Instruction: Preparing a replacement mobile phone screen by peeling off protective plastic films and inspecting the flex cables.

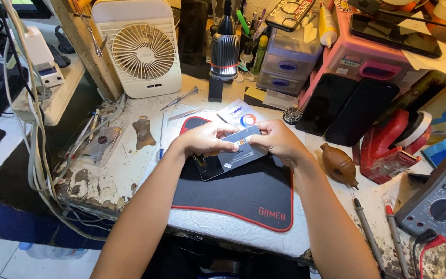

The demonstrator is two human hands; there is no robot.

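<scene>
Gripping a grey phone (236,150) by its two ends, the left hand (205,138) and right hand (279,140) hold it tilted just above a black mat (243,194) with red edging. Tweezers (186,113) and a white fan (141,49) sit beyond; a multimeter (437,199) lies well to the right.

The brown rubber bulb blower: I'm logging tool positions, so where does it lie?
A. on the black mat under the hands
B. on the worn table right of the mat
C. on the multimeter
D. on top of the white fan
B: the brown rubber bulb blower lies on the worn table, just right of the black mat.
</scene>
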